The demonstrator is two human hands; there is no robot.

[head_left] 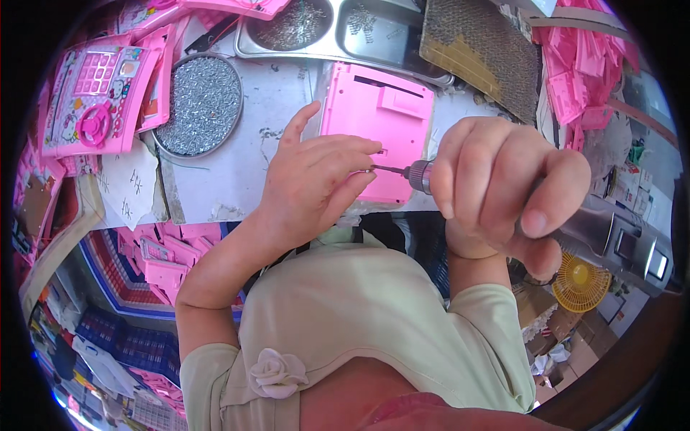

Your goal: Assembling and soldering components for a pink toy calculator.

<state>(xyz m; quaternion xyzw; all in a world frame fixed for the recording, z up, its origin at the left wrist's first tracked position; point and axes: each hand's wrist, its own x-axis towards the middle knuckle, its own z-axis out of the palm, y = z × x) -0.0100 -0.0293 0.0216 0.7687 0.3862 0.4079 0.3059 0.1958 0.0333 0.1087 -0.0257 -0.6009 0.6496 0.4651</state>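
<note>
My right hand [507,179] is closed around a grey powered screwdriver [607,241], which points left with its thin bit over a pink plastic casing [402,133]. My left hand [320,169] is above the casing's left side. Its thumb and forefinger come together at the bit's tip, with the little finger raised away. Whatever sits between those fingertips is too small to make out. The casing lies flat on the white table, showing a dark slot, a raised block and small holes.
Left of the casing stands a round dish [198,104] full of small metal screws. A steel compartment tray [334,50] with small metal parts is behind it. Pink toy panels [97,93] are stacked at far left, pink parts [582,72] at far right. Cardboard [481,54] lies back right.
</note>
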